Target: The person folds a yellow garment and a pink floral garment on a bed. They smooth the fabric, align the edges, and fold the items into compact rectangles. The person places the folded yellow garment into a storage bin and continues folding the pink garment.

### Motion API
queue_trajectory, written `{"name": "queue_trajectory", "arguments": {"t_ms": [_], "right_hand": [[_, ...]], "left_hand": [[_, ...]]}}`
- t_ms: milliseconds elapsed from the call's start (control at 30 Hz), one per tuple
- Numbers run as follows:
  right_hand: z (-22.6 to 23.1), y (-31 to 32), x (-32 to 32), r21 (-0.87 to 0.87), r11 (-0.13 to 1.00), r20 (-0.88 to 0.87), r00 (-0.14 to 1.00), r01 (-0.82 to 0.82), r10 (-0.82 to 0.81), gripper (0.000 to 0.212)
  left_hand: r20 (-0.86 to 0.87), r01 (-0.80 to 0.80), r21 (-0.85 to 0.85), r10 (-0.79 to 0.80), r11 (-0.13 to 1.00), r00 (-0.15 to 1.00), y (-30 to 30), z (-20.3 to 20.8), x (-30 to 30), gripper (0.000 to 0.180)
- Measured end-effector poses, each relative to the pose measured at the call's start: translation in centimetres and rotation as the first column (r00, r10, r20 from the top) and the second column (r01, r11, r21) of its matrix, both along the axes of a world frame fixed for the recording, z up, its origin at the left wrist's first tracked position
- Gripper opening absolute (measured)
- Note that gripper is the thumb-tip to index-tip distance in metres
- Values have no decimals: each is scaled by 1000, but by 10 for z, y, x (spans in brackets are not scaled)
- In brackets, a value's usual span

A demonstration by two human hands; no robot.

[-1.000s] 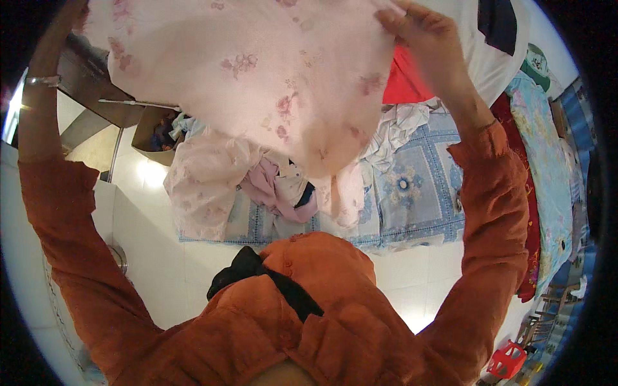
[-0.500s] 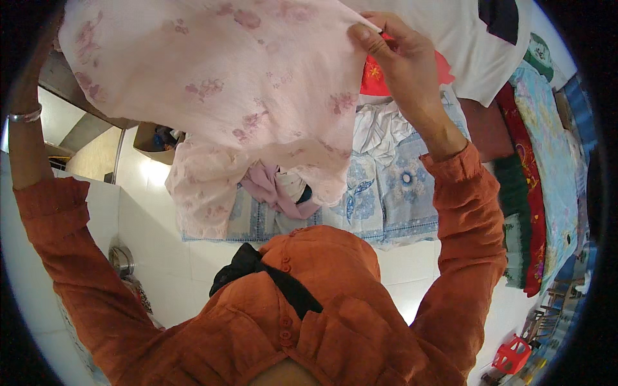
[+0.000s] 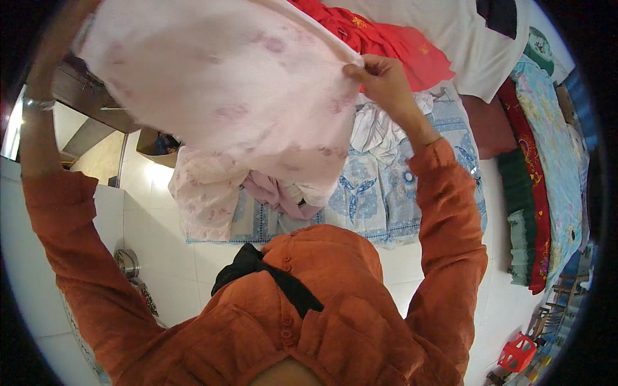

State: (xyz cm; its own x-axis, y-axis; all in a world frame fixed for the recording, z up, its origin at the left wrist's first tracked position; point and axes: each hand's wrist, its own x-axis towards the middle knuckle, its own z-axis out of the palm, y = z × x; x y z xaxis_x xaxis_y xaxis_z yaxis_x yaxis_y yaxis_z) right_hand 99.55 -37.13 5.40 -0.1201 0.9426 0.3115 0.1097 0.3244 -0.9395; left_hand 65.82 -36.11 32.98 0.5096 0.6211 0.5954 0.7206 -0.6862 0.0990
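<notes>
A pale pink floral cloth (image 3: pixel 219 96) is spread up in front of me, its lower part draping down to the near left. Between the thumb and fingers of my right hand (image 3: pixel 383 77), its right upper corner is pinched. At the far left, my left hand (image 3: pixel 64 32) is raised, with the cloth's lifted left side running up to it. That hand is dark and blurred near the picture's rim, so its fingers show poorly. A mauve cloth (image 3: pixel 277 192) lies bunched beneath the hanging pink fabric.
A blue patterned cloth (image 3: pixel 386 206) lies under the pile, with white crumpled fabric (image 3: pixel 376 132) on it. Red fabric (image 3: pixel 412 55) and a cream cloth (image 3: pixel 444 26) lie farther off. At left is an open box (image 3: pixel 156 149); at lower right, a red stool (image 3: pixel 517 352).
My right hand has moved down and slightly left with the cloth's corner, uncovering more of the red fabric. The raised cloth has shifted and tilted.
</notes>
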Motion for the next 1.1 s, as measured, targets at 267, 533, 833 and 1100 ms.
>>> {"name": "queue_trajectory", "arguments": {"t_ms": [267,533,833,1100], "right_hand": [[62,19,58,230,941,-159,964,247,-214,15],[72,-112,4,692,583,325,538,425,-778,26],[-222,-160,-115,10,963,228,937,270,-265,28],[-384,-179,-199,-125,990,426,898,-59,107,16]], "left_hand": [[116,17,-255,13,967,993,19,-40,-14,21],[300,36,-304,60,952,952,-19,-109,-77,24],[551,337,-761,278,554,787,-40,-344,-178,18],[113,-369,-764,673,529,731,-84,-528,-264,32]]}}
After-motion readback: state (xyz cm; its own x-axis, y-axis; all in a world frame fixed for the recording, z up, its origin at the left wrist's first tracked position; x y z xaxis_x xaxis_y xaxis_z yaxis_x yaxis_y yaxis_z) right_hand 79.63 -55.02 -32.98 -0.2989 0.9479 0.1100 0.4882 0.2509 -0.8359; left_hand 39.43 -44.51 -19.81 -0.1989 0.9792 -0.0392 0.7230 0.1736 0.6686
